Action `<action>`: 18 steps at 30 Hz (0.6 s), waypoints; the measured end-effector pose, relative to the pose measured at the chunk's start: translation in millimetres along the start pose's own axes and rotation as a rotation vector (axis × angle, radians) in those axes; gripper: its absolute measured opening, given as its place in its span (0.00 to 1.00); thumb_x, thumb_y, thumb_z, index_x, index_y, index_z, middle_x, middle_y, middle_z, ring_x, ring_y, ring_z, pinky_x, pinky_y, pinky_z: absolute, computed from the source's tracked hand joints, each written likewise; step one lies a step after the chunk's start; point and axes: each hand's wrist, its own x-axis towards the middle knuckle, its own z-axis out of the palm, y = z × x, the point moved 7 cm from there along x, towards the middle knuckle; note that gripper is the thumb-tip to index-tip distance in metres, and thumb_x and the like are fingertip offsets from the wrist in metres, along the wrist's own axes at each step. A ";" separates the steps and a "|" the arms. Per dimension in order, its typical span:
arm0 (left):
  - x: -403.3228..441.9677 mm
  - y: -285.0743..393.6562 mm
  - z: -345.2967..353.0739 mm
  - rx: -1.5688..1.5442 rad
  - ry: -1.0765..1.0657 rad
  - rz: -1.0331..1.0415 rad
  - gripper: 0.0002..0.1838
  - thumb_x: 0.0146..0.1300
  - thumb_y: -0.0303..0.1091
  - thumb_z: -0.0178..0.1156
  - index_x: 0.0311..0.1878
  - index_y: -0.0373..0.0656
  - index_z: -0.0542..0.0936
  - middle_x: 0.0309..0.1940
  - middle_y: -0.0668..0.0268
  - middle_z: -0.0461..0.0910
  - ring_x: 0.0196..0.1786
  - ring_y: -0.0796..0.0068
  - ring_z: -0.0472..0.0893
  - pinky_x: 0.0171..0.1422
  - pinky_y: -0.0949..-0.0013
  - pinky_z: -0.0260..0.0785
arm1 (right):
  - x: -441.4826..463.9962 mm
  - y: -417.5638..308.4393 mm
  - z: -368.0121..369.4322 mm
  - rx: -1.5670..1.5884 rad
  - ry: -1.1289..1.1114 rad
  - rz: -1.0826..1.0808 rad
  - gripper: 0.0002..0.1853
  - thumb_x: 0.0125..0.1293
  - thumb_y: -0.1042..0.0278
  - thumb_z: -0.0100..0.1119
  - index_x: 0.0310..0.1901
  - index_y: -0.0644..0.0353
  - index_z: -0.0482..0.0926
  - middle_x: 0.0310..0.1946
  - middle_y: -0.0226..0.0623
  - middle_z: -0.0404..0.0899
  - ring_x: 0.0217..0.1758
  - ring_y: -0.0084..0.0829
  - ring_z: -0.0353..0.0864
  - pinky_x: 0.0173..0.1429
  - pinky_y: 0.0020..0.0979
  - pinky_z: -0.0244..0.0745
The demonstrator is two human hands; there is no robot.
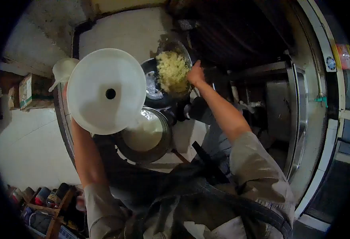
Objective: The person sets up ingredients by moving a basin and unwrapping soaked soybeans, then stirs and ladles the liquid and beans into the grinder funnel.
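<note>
A large round white lid or dish (91,79) with a dark hole near its middle is held up at the left by my left hand (65,93), which it mostly hides. My right hand (196,74) grips the right rim of a metal bowl (186,51) that holds pale yellow, crumbly food (171,67). Below the bowl is a dark pan (151,65) with something shiny in it. Nearer me, a round pot (165,139) contains a whitish liquid (143,135); the white dish overlaps its upper left edge.
A white jug-like vessel (63,71) is behind the dish at the left. A cardboard box (29,91) lies farther left. Wooden compartments (55,219) with jars stand at the lower left. A metal-edged counter (298,119) runs along the right.
</note>
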 end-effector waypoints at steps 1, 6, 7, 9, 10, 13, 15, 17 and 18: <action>-4.0 -3.4 0.8 0.000 -0.002 -0.001 0.24 0.72 0.47 0.51 0.25 0.35 0.73 0.18 0.70 0.68 0.23 0.81 0.63 0.27 0.68 0.57 | -1.1 4.3 5.4 -0.001 0.000 0.008 0.45 0.56 0.72 0.55 0.72 0.68 0.43 0.58 0.68 0.68 0.60 0.60 0.72 0.63 0.45 0.68; -13.6 -7.5 6.8 0.007 -0.011 -0.017 0.25 0.72 0.47 0.51 0.25 0.35 0.73 0.18 0.70 0.69 0.23 0.81 0.64 0.27 0.68 0.58 | -26.2 7.4 2.1 0.007 0.000 -0.051 0.46 0.58 0.74 0.55 0.74 0.62 0.39 0.66 0.73 0.51 0.58 0.64 0.71 0.61 0.49 0.69; -15.6 -7.0 7.6 0.006 -0.009 -0.020 0.25 0.72 0.47 0.51 0.25 0.35 0.73 0.18 0.70 0.69 0.23 0.81 0.64 0.27 0.68 0.58 | -28.5 3.1 0.7 0.003 -0.004 -0.090 0.49 0.57 0.74 0.59 0.74 0.63 0.37 0.65 0.75 0.50 0.56 0.63 0.72 0.59 0.49 0.71; -16.1 -8.6 7.9 0.006 -0.010 -0.024 0.25 0.72 0.47 0.51 0.25 0.35 0.74 0.18 0.70 0.69 0.23 0.81 0.64 0.27 0.68 0.58 | -32.2 3.6 10.0 -0.049 0.042 -0.109 0.47 0.58 0.75 0.57 0.74 0.63 0.38 0.64 0.76 0.50 0.53 0.64 0.75 0.54 0.48 0.74; -16.6 -8.8 8.4 0.005 -0.011 -0.023 0.25 0.72 0.47 0.51 0.25 0.35 0.74 0.18 0.70 0.69 0.23 0.80 0.64 0.27 0.68 0.58 | -35.6 -1.0 8.1 -0.067 0.081 -0.154 0.46 0.58 0.77 0.56 0.73 0.64 0.38 0.64 0.77 0.51 0.51 0.64 0.76 0.52 0.47 0.75; -15.5 -8.4 8.2 0.006 -0.009 -0.024 0.25 0.72 0.47 0.51 0.26 0.35 0.74 0.18 0.70 0.69 0.23 0.80 0.65 0.27 0.68 0.58 | -32.6 -9.6 17.3 -0.223 0.124 -0.186 0.45 0.56 0.82 0.54 0.73 0.65 0.40 0.65 0.78 0.49 0.44 0.65 0.79 0.46 0.45 0.78; -13.2 -8.3 7.0 0.004 -0.009 -0.024 0.25 0.72 0.47 0.51 0.26 0.35 0.74 0.18 0.70 0.70 0.23 0.80 0.65 0.27 0.68 0.59 | -41.9 -14.1 18.4 -0.182 0.122 -0.242 0.46 0.54 0.84 0.54 0.74 0.62 0.41 0.67 0.79 0.44 0.42 0.66 0.80 0.45 0.46 0.79; -12.4 -8.8 6.4 0.001 -0.008 -0.023 0.25 0.72 0.47 0.51 0.26 0.35 0.74 0.18 0.70 0.70 0.23 0.80 0.65 0.27 0.68 0.59 | -55.0 -23.8 10.8 -0.188 0.109 -0.279 0.47 0.54 0.84 0.54 0.74 0.61 0.41 0.67 0.79 0.42 0.41 0.65 0.80 0.43 0.46 0.79; -12.2 -8.2 6.3 0.003 -0.008 -0.022 0.25 0.72 0.47 0.51 0.26 0.35 0.74 0.18 0.69 0.70 0.23 0.80 0.65 0.27 0.68 0.59 | -62.9 -29.8 7.2 -0.189 0.095 -0.313 0.48 0.53 0.84 0.54 0.74 0.59 0.41 0.68 0.79 0.40 0.41 0.65 0.80 0.42 0.45 0.79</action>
